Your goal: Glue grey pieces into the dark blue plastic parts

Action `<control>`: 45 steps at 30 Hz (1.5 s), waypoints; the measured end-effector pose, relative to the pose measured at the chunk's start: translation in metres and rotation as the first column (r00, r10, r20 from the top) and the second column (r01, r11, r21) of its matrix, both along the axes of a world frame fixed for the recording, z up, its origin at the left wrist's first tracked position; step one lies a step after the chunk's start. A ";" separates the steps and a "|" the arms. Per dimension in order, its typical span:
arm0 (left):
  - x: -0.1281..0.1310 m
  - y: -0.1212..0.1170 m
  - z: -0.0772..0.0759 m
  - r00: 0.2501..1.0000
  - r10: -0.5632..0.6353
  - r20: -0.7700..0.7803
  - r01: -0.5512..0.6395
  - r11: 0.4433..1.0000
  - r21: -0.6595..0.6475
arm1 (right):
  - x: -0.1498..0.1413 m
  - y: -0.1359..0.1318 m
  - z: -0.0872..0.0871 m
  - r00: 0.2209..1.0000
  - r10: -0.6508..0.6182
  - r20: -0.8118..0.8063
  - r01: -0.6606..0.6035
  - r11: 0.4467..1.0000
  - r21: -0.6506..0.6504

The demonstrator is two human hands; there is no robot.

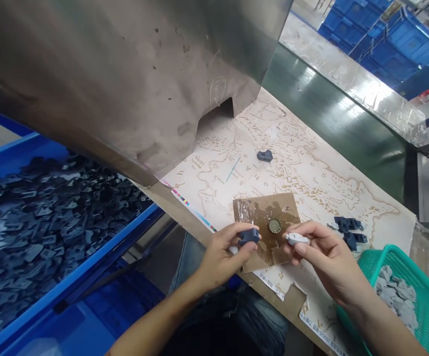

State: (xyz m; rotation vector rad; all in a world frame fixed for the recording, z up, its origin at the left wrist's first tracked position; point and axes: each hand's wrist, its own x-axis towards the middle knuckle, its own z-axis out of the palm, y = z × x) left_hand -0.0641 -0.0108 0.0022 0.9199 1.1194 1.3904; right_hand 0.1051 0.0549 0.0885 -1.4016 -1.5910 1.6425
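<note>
My left hand [224,254] is closed on a small dark blue plastic part [248,236], held just above the table's near edge. My right hand [323,254] pinches a small light grey plastic piece [298,239] between thumb and fingers, a short gap to the right of the blue part. Between and just behind the two hands lies a brown greasy card [262,217] with a bottle cap [274,226] on it.
A map-printed sheet [311,173] covers the table. One loose dark part [265,156] lies farther back, a few more dark parts [350,231] to the right. A green basket [427,296] of grey pieces stands at right, a blue bin [88,269] of dark parts at left, a metal hopper [125,74] above, and blue crates [385,39] beyond a dark green belt [333,109].
</note>
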 end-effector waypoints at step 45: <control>0.029 0.001 0.016 0.989 0.112 0.092 -0.134 0.953 0.271 | -0.006 -0.012 -0.003 0.990 -0.069 -0.120 0.097 0.966 0.242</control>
